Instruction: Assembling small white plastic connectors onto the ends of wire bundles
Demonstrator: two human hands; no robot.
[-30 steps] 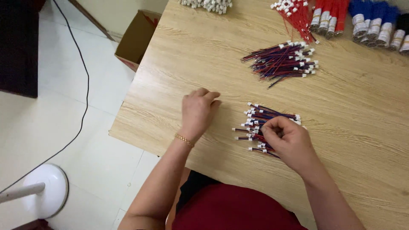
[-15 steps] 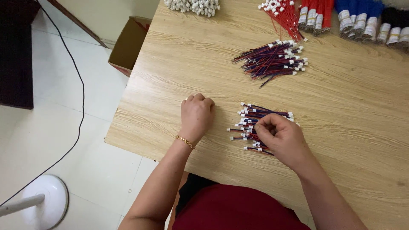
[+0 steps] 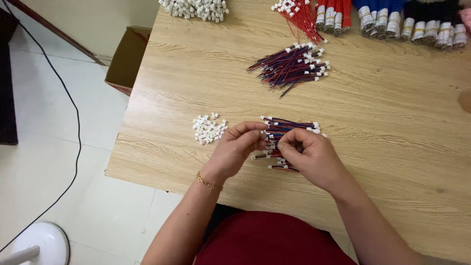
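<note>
Both hands pinched together over the near bundle of short wires (image 3: 289, 130) at the table's (image 3: 392, 147) near edge: left hand (image 3: 235, 147) and right hand (image 3: 306, 154) closed fingertip to fingertip, seemingly on one wire end. Best worked slowly, with small white connectors (image 3: 208, 130) just left within reach, and wire ends kept aligned.

Desk (image 3: 392, 147) showing light wood grain. Wire bundle (image 3: 287, 128) under right hand (image 3: 309, 157) showing red, blue, black strands, white tips. Small connectors (image 3: 208, 129) beside left hand (image 3: 238, 147) showing white. Bracelet (image 3: 208, 182) on left wrist gleaming gold. Far wire pile (image 3: 292, 66) showing same red-blue-black mix.
</note>
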